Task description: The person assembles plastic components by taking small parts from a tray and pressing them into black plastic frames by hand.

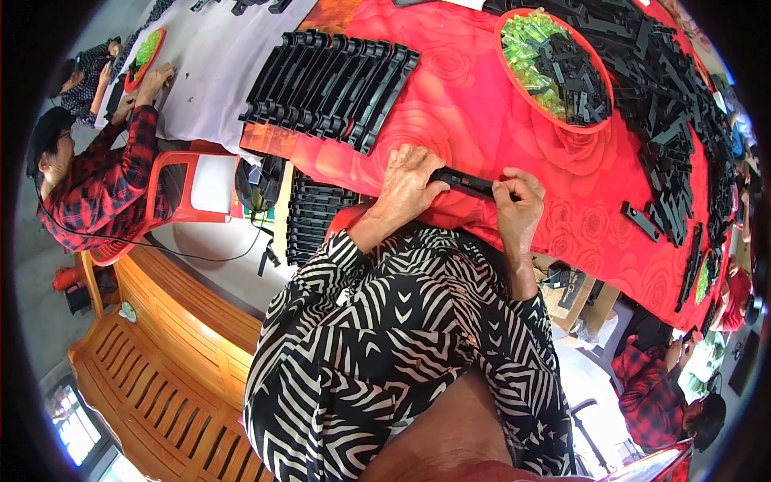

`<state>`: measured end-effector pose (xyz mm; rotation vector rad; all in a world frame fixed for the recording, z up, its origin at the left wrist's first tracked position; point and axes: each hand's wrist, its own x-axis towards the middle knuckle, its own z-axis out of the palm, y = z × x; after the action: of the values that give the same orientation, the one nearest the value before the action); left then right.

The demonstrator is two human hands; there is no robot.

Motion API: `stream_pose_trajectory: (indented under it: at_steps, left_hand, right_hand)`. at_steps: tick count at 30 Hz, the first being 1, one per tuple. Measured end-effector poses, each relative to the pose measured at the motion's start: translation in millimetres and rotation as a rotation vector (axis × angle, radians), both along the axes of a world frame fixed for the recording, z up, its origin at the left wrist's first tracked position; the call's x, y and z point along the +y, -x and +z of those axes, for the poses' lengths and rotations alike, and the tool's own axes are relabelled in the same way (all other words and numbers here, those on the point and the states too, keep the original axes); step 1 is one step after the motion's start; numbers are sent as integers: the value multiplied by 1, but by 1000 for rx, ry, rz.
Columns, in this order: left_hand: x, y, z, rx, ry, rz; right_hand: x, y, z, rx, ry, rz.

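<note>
Between my two hands is a long black plastic part (464, 181), held level over the near edge of the red rose-patterned tablecloth (474, 104). My left hand (408, 183) is closed round its left end, thumb along the front. The right end sits between the thumb and bent fingers of my right hand (519, 197). Beyond my left hand lies a neat row of similar long black parts (329, 88). To the far right, a round red-rimmed tray (608, 79) holds green-yellow translucent pieces and small black pieces.
Loose black parts (658, 104) are heaped along the table's right side. Below the table edge at left stand stacked black parts (313, 217). A red chair (183, 213) and a wooden bench (169, 361) are to the left. People in checked shirts (112, 181) sit at either side.
</note>
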<state>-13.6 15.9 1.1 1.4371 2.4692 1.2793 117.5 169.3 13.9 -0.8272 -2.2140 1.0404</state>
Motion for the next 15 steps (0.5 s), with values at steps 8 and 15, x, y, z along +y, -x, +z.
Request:
stream_pose_trajectory:
  at_steps: [8,15]
  left_hand:
    - [-1,0,0,-48,-9,14]
    - [1,-1,-3,9,11,16]
  right_hand:
    - [-6,4,-6,-16,-152,45]
    - [-8,5,-5,-73,-195,9]
